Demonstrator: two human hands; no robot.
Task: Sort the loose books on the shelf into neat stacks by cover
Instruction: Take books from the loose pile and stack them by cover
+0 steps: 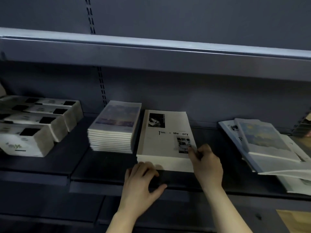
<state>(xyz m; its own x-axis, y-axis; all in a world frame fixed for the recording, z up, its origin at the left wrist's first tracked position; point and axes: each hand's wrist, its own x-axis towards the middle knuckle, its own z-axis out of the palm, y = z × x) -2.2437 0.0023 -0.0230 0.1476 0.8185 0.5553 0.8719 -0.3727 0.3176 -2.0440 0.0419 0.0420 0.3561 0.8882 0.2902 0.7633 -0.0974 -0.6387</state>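
A stack of white books with a "Time & Memory" cover (165, 140) lies at the middle of the dark shelf (104, 167). My left hand (143, 179) rests with its fingertips against the stack's front edge. My right hand (206, 163) touches the stack's front right corner, its fingers on the top cover. To the left stands a neat stack of books with a purple-blue picture cover (114, 128). On the right lies a loose, untidy pile of books (267, 145), topped by a blue and yellow painted cover.
Several white boxes with black squares (33, 123) fill the shelf's left end. An upper shelf board (151, 52) overhangs the books. A brown surface (296, 221) shows at the lower right corner.
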